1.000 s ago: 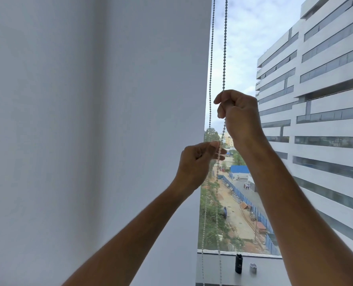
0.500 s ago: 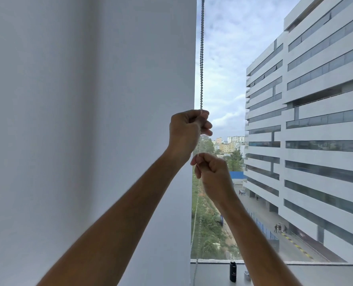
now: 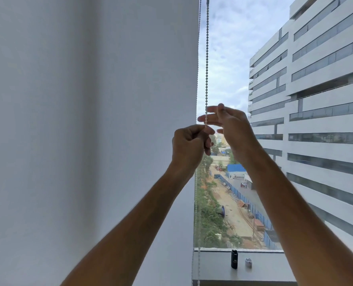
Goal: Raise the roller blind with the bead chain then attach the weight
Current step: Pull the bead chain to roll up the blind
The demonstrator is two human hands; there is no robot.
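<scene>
— Where does the bead chain (image 3: 207, 58) run?

— It hangs in two strands just beside the edge of the white wall (image 3: 88, 120), in front of the window glass. The nearer strand drops straight from the top of the view into the left hand (image 3: 189, 147). The other strand lies closer to the wall edge and goes on down past the hands to the window sill (image 3: 212, 267), where it shows pale against the grey ledge.

— How does the left hand hold it?

— It is curled into a fist, thumb and forefinger pinched on the nearer strand at the top of the fist. The chain is taut above that pinch.

— And the right hand (image 3: 231, 126)?

— It is just beside and slightly above the left one, fingers (image 3: 207, 118) spread and stretched toward the chain. The nearer strand crosses in front of those fingers, but they are not closed on it; the hand grips nothing.

— Is the weight visible?

— Two small things stand on the sill, well below the hands: a black cylinder (image 3: 234, 259), upright, and a small pale piece (image 3: 248, 262) just beside it on its right. Which of them is the weight cannot be told at this size.

— And the blind itself?

— No fabric shows over the glass. Through the pane one sees a cloudy sky, a white office building (image 3: 316, 100) with bands of windows, and a street with blue fencing far below.
</scene>
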